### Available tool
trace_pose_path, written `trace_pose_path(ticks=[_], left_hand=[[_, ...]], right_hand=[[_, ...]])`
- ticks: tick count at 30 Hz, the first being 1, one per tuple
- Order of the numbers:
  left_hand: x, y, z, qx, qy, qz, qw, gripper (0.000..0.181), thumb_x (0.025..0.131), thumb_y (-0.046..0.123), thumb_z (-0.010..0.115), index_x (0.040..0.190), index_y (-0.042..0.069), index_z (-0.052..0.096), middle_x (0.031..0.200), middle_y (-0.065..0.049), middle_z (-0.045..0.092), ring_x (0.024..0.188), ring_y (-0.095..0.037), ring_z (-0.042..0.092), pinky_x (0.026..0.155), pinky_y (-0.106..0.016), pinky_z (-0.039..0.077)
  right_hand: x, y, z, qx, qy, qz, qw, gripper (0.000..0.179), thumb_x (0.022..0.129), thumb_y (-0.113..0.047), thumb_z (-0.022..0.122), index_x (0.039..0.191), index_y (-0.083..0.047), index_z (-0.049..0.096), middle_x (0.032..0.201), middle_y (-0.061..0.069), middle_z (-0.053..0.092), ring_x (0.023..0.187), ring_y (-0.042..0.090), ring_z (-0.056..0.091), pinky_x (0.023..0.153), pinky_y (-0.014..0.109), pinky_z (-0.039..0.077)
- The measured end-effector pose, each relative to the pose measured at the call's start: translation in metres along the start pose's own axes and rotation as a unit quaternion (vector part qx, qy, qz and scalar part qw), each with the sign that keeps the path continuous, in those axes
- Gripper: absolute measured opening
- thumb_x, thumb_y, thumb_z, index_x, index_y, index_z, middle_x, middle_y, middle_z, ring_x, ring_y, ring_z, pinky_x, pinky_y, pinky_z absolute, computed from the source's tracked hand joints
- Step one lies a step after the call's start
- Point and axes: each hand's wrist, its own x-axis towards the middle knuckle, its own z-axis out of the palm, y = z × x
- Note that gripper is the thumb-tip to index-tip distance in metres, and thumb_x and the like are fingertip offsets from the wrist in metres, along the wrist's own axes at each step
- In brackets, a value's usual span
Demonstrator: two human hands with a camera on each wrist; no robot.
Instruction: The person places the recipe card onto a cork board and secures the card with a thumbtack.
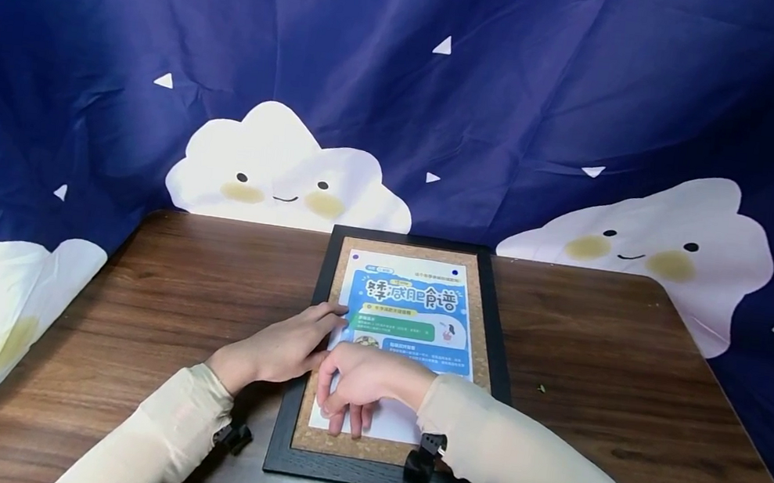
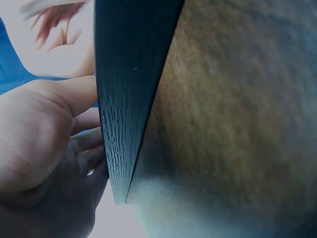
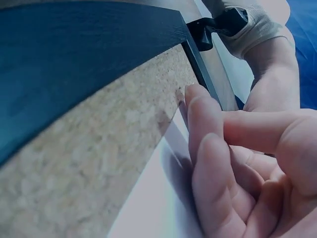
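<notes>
A printed poster [image 1: 415, 307] with a blue heading lies on a black-framed cork board [image 1: 481, 354]. Two blue pins, one at its top left [image 1: 355, 257] and one at its top right [image 1: 455, 272], sit in the upper corners. My left hand [image 1: 287, 345] lies across the board's left edge, its extended fingers resting on the poster's left side. Over the lower left of the poster is my right hand [image 1: 368, 381], fingers bent. In the right wrist view, thumb and fingertips [image 3: 198, 94] meet close to a poster corner; whether something small is between them is hidden.
The board lies on a brown wooden table [image 1: 601, 358]. A tiny green scrap [image 1: 541, 388] is to its right. Behind the table hangs a dark blue curtain [image 1: 479, 109] with smiling clouds. Each wrist carries a black camera mount, the left [image 1: 234, 437] and the right [image 1: 422, 459].
</notes>
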Motion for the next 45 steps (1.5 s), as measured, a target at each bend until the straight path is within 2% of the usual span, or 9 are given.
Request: trace_pose_path(ticks=[3, 7, 14, 18, 33, 36, 42, 43, 45], left_hand=[[-0.002, -0.016, 0.014, 0.012, 0.005, 0.004, 0.9999, 0.042, 0.111, 0.030, 0.062, 0.139, -0.001, 0.060, 0.157, -0.019, 0.050, 0.143, -0.034, 0.052, 0.112, -0.047, 0.052], [-0.004, -0.016, 0.017, 0.014, 0.001, 0.005, 0.9999, 0.045, 0.112, 0.033, 0.061, 0.141, -0.002, 0.059, 0.159, -0.019, 0.049, 0.145, -0.033, 0.051, 0.114, -0.045, 0.052], [-0.002, 0.023, -0.008, -0.001, -0.037, -0.040, 0.9985, 0.044, 0.107, 0.017, 0.068, 0.141, -0.009, 0.058, 0.159, -0.026, 0.048, 0.148, -0.041, 0.050, 0.116, -0.055, 0.048], [0.000, 0.027, -0.011, 0.010, -0.048, -0.057, 0.9972, 0.044, 0.108, 0.016, 0.068, 0.143, -0.008, 0.057, 0.161, -0.025, 0.047, 0.149, -0.038, 0.049, 0.117, -0.052, 0.048], [0.001, 0.027, -0.013, 0.015, -0.057, -0.069, 0.9958, 0.049, 0.109, 0.019, 0.067, 0.147, -0.008, 0.054, 0.164, -0.024, 0.044, 0.151, -0.036, 0.047, 0.118, -0.051, 0.047], [0.000, 0.016, -0.007, 0.012, -0.049, -0.049, 0.9975, 0.052, 0.110, 0.024, 0.064, 0.150, -0.007, 0.052, 0.166, -0.023, 0.042, 0.153, -0.035, 0.045, 0.119, -0.048, 0.047], [-0.001, 0.013, -0.007, 0.004, -0.046, -0.046, 0.9979, 0.056, 0.112, 0.027, 0.062, 0.154, -0.008, 0.049, 0.167, -0.023, 0.040, 0.154, -0.037, 0.043, 0.118, -0.050, 0.047], [0.000, 0.023, -0.013, 0.002, -0.050, -0.060, 0.9969, 0.055, 0.110, 0.023, 0.064, 0.152, -0.009, 0.049, 0.166, -0.026, 0.041, 0.152, -0.040, 0.045, 0.116, -0.054, 0.048], [-0.002, 0.015, -0.009, 0.001, -0.049, -0.049, 0.9976, 0.057, 0.112, 0.027, 0.062, 0.154, -0.008, 0.048, 0.167, -0.024, 0.039, 0.154, -0.038, 0.043, 0.118, -0.050, 0.046]], right_hand=[[-0.002, 0.005, 0.002, 0.006, 0.006, -0.015, 0.9999, 0.005, 0.101, -0.001, 0.071, 0.097, -0.003, 0.071, 0.074, 0.014, 0.079, 0.050, 0.018, 0.069, 0.044, 0.027, 0.053], [-0.007, 0.015, 0.007, 0.029, 0.023, -0.052, 0.9980, 0.008, 0.102, -0.001, 0.070, 0.095, -0.004, 0.071, 0.073, 0.014, 0.078, 0.055, 0.016, 0.072, 0.049, 0.029, 0.058], [-0.024, 0.033, 0.010, 0.036, 0.037, -0.122, 0.9912, 0.012, 0.106, -0.005, 0.063, 0.099, -0.004, 0.073, 0.074, 0.011, 0.076, 0.059, 0.011, 0.071, 0.058, 0.028, 0.061], [-0.036, 0.040, 0.008, 0.048, 0.032, -0.137, 0.9890, 0.013, 0.108, -0.008, 0.062, 0.105, -0.002, 0.073, 0.079, 0.010, 0.077, 0.063, 0.010, 0.071, 0.061, 0.025, 0.060], [-0.081, 0.060, 0.000, 0.027, 0.040, -0.208, 0.9769, 0.022, 0.111, -0.016, 0.061, 0.111, 0.004, 0.071, 0.093, 0.019, 0.077, 0.077, 0.011, 0.070, 0.069, 0.028, 0.061], [-0.090, 0.065, -0.003, 0.028, 0.048, -0.219, 0.9741, 0.025, 0.112, -0.017, 0.060, 0.113, 0.005, 0.070, 0.094, 0.021, 0.076, 0.076, 0.011, 0.070, 0.068, 0.029, 0.062], [-0.109, 0.077, -0.011, 0.032, 0.079, -0.222, 0.9712, 0.027, 0.113, -0.018, 0.058, 0.115, 0.006, 0.071, 0.095, 0.021, 0.076, 0.076, 0.016, 0.070, 0.069, 0.029, 0.062], [-0.113, 0.078, -0.013, 0.033, 0.087, -0.221, 0.9709, 0.027, 0.113, -0.018, 0.058, 0.116, 0.006, 0.071, 0.095, 0.020, 0.076, 0.076, 0.017, 0.070, 0.069, 0.029, 0.061], [-0.119, 0.082, -0.015, 0.032, 0.106, -0.217, 0.9699, 0.027, 0.113, -0.017, 0.058, 0.116, 0.006, 0.071, 0.095, 0.018, 0.076, 0.076, 0.019, 0.070, 0.070, 0.028, 0.061]])
